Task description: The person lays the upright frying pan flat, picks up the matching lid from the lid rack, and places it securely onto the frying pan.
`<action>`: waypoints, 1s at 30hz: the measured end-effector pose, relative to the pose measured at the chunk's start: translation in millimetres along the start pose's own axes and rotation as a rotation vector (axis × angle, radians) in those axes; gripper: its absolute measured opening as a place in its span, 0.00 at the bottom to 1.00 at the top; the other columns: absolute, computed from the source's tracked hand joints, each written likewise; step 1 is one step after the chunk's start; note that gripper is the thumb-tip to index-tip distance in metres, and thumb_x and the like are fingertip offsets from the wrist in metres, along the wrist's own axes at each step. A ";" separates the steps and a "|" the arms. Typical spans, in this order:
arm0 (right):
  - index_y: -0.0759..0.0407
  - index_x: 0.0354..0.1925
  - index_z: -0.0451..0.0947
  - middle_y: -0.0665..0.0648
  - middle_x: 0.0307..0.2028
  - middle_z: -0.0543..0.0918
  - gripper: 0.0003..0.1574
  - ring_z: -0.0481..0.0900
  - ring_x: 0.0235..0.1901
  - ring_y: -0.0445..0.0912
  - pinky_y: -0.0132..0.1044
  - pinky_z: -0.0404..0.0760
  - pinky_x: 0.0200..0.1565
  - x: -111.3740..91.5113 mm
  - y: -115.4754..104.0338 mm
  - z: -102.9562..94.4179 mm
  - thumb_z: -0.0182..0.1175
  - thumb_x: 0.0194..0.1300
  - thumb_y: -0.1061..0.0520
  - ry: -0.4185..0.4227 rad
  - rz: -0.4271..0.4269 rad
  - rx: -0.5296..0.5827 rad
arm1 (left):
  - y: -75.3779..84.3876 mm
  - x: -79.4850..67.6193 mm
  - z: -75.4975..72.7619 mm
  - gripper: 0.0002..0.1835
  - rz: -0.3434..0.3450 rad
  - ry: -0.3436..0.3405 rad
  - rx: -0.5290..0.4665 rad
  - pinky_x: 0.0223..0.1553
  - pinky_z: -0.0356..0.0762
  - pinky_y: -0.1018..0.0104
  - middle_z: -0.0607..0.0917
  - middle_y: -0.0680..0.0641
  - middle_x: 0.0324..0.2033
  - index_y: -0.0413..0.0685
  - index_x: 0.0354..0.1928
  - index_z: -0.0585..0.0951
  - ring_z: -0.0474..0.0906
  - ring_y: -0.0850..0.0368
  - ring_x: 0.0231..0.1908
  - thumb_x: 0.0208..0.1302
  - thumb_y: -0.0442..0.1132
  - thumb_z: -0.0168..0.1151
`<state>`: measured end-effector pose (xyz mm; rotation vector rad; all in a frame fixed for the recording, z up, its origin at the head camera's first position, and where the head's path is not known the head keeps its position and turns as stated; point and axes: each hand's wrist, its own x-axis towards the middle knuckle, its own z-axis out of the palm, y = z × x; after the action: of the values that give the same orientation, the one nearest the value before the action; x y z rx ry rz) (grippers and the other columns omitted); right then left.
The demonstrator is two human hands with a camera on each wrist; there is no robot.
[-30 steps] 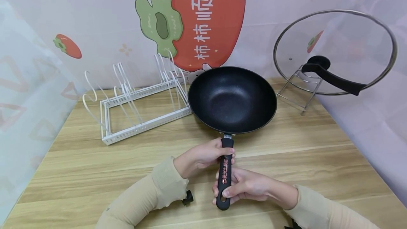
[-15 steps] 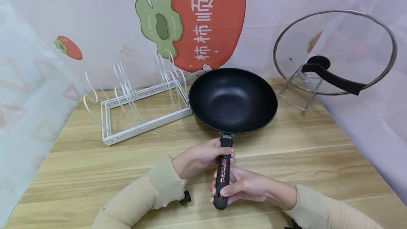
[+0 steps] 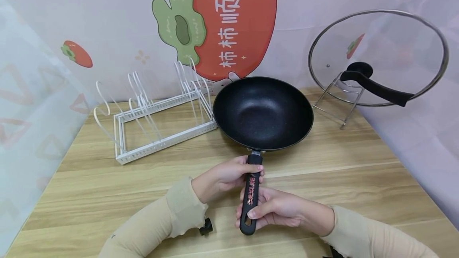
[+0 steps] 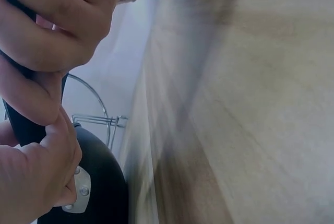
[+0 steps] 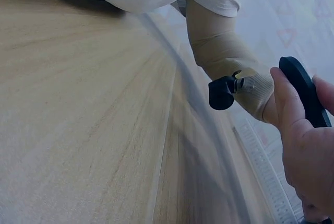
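A black frying pan (image 3: 263,114) stands at the middle back of the table, its hollow facing up and its handle pointing toward me. My left hand (image 3: 231,173) grips the handle close to the pan, thumb laid across the top. Farther down, my right hand (image 3: 274,208) holds the handle's end, its thumb beside the hanging hole. In the left wrist view, fingers wrap the dark handle near a riveted metal bracket (image 4: 81,190) on the pan. The right wrist view shows the right hand (image 5: 308,151) around the handle end (image 5: 305,91).
To the left, a white wire rack (image 3: 165,140) stands right at the pan's rim. A glass lid (image 3: 398,51) with a black handle leans on a small metal stand (image 3: 337,104) at the back right. Printed cloth (image 3: 114,31) hangs behind the wooden table (image 3: 107,194).
The handle's near end has shifted slightly left, both hands moving with it. The pan's bowl has barely moved. Rack and lid stay in place.
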<state>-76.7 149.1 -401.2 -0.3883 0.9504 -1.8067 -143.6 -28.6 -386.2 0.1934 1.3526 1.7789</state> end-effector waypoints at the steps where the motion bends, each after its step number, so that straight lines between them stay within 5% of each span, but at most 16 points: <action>1: 0.60 0.56 0.60 0.58 0.51 0.83 0.21 0.83 0.55 0.53 0.45 0.82 0.54 0.1 -0.1 -0.9 0.55 0.70 0.71 -0.001 0.003 0.002 | -0.2 0.1 0.1 0.02 -0.001 0.003 -0.006 0.43 0.78 0.68 0.81 0.50 0.32 0.44 0.46 0.71 0.80 0.60 0.36 0.78 0.30 0.49; 12: 0.59 0.55 0.67 0.59 0.54 0.84 0.16 0.82 0.57 0.52 0.44 0.82 0.53 2.1 -0.8 -9.4 0.54 0.73 0.68 -0.063 0.038 0.024 | -3.0 -3.6 -1.9 0.05 -0.016 0.015 -0.009 0.41 0.81 0.68 0.83 0.51 0.35 0.41 0.49 0.71 0.83 0.60 0.36 0.79 0.35 0.51; 20: 0.58 0.57 0.71 0.60 0.56 0.83 0.13 0.83 0.55 0.52 0.40 0.84 0.50 -0.5 -3.9 -13.8 0.48 0.78 0.63 -0.043 0.091 0.035 | -2.5 -11.2 -6.0 0.21 -0.014 0.007 0.012 0.51 0.82 0.62 0.87 0.51 0.42 0.25 0.64 0.67 0.85 0.58 0.43 0.80 0.36 0.50; 30: 0.67 0.60 0.73 0.60 0.54 0.83 0.18 0.83 0.54 0.51 0.47 0.84 0.51 -3.7 -15.8 -14.6 0.52 0.77 0.62 0.009 0.157 -0.069 | 0.4 -18.9 -11.5 0.19 -0.039 0.050 0.047 0.62 0.76 0.55 0.85 0.36 0.54 0.26 0.62 0.74 0.82 0.50 0.55 0.76 0.33 0.54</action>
<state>-94.4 161.4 -398.0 -0.3389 1.0231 -1.6380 -139.0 -50.2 -383.6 0.1482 1.4251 1.7313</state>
